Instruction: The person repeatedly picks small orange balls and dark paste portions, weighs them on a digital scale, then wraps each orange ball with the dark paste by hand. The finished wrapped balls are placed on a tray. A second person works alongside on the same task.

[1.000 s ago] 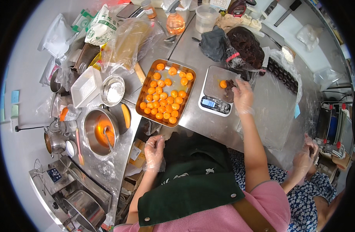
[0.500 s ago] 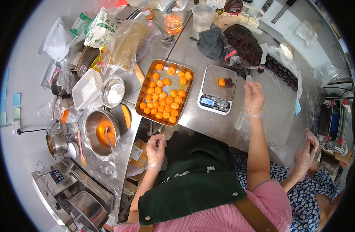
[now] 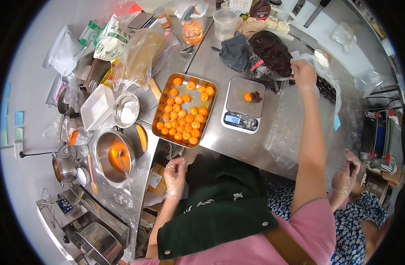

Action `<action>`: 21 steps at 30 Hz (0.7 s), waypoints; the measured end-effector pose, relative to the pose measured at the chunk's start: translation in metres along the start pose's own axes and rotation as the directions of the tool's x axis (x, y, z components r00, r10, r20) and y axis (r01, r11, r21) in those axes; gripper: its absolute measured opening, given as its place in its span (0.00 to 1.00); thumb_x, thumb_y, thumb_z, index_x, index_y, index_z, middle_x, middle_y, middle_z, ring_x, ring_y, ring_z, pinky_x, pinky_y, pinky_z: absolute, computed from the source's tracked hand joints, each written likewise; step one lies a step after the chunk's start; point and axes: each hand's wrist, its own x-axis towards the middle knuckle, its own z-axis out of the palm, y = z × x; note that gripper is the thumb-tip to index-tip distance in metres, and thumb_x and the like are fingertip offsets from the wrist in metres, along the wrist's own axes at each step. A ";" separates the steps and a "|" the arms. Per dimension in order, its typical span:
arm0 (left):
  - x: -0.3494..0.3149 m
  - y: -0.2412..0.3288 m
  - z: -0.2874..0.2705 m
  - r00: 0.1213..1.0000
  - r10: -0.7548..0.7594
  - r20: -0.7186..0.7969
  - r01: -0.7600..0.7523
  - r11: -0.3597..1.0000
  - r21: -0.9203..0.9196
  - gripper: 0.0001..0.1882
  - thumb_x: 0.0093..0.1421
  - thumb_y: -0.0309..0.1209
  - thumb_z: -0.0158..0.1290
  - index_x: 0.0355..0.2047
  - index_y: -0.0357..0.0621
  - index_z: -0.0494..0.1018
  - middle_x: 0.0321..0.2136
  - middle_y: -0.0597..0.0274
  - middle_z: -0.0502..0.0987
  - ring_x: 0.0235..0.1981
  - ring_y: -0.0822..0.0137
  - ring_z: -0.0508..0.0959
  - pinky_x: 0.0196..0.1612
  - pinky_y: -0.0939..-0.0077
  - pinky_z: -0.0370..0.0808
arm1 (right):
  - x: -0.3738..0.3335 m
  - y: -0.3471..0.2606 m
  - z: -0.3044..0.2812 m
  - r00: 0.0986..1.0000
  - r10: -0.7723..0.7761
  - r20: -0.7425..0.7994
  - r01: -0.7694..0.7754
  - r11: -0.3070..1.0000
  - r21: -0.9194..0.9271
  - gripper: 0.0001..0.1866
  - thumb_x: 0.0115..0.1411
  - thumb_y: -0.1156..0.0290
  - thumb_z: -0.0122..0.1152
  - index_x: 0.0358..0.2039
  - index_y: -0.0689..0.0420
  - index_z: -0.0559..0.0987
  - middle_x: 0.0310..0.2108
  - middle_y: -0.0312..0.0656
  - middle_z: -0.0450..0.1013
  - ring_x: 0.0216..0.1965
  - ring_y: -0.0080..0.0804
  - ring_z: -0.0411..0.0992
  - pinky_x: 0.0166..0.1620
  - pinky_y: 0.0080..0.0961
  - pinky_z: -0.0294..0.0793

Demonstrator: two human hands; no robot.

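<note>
My right hand [image 3: 305, 76], in a clear plastic glove, reaches to the far right with fingers drawn in beside a plastic bag of dark brown paste [image 3: 273, 55]; what they grip, if anything, is hidden. Left of it, a white digital scale [image 3: 232, 118] with a lit display bears one orange salted egg yolk [image 3: 248, 97] touching a small dark lump of paste [image 3: 256, 97]. Several more yolks lie in a shallow metal tray [image 3: 159, 100] left of the scale. My gloved left hand [image 3: 175, 176] hangs by the table's front edge, below the tray, fingers curled together, nothing visible in them.
Rows of dark balls [image 3: 326, 90] lie under plastic at the far right. A co-worker's gloved hands [image 3: 345, 176] are near the right table edge. On the left stand a steel pot [image 3: 106, 152] of orange liquid, a flour bowl [image 3: 127, 109] and a white plastic container [image 3: 96, 108].
My right hand has moved away from beside the scale, farther out and right to the paste bag, its fingers now drawn in. The scale's reading has changed slightly. My left hand stays nearly still.
</note>
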 end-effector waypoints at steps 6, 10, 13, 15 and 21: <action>-0.002 -0.001 -0.001 1.000 0.023 -0.022 -0.022 0.999 0.037 0.07 0.59 0.26 0.52 0.35 0.34 0.74 0.24 0.68 0.73 0.24 0.80 0.69 0.29 0.86 0.67 | 0.027 -0.017 -0.007 0.910 0.198 0.364 -0.243 0.967 0.080 0.08 0.54 0.78 0.56 0.34 0.59 0.80 0.30 0.49 0.76 0.26 0.41 0.77 0.31 0.34 0.76; -0.002 -0.005 -0.003 1.000 0.004 -0.028 -0.004 1.000 0.002 0.07 0.59 0.26 0.52 0.35 0.34 0.74 0.24 0.68 0.72 0.24 0.80 0.68 0.28 0.86 0.67 | 0.035 -0.019 0.004 0.907 0.112 0.407 -0.051 0.986 -0.158 0.08 0.53 0.73 0.58 0.34 0.57 0.80 0.33 0.53 0.76 0.36 0.48 0.75 0.40 0.39 0.73; -0.002 0.002 -0.002 0.999 -0.013 -0.033 0.013 1.000 -0.013 0.07 0.59 0.26 0.52 0.35 0.34 0.74 0.24 0.69 0.72 0.24 0.81 0.68 0.28 0.86 0.67 | 0.038 -0.018 0.008 0.937 0.074 0.340 0.008 0.972 -0.233 0.07 0.53 0.72 0.58 0.33 0.56 0.80 0.35 0.52 0.75 0.40 0.50 0.73 0.41 0.42 0.71; -0.003 0.000 -0.002 0.999 -0.010 -0.041 0.009 1.000 -0.018 0.07 0.59 0.26 0.52 0.35 0.34 0.74 0.24 0.69 0.72 0.24 0.81 0.68 0.29 0.87 0.67 | 0.033 -0.032 -0.002 0.980 -0.014 0.197 0.048 0.985 -0.168 0.05 0.53 0.71 0.58 0.31 0.56 0.79 0.34 0.49 0.75 0.39 0.49 0.73 0.40 0.41 0.71; -0.002 -0.001 0.004 0.998 -0.044 -0.043 0.044 0.999 0.018 0.07 0.58 0.26 0.53 0.34 0.33 0.74 0.25 0.67 0.72 0.25 0.79 0.69 0.30 0.84 0.67 | -0.049 -0.066 -0.014 0.976 -0.094 -0.198 0.143 0.958 0.249 0.03 0.52 0.74 0.59 0.28 0.56 0.78 0.30 0.42 0.75 0.35 0.44 0.74 0.39 0.36 0.72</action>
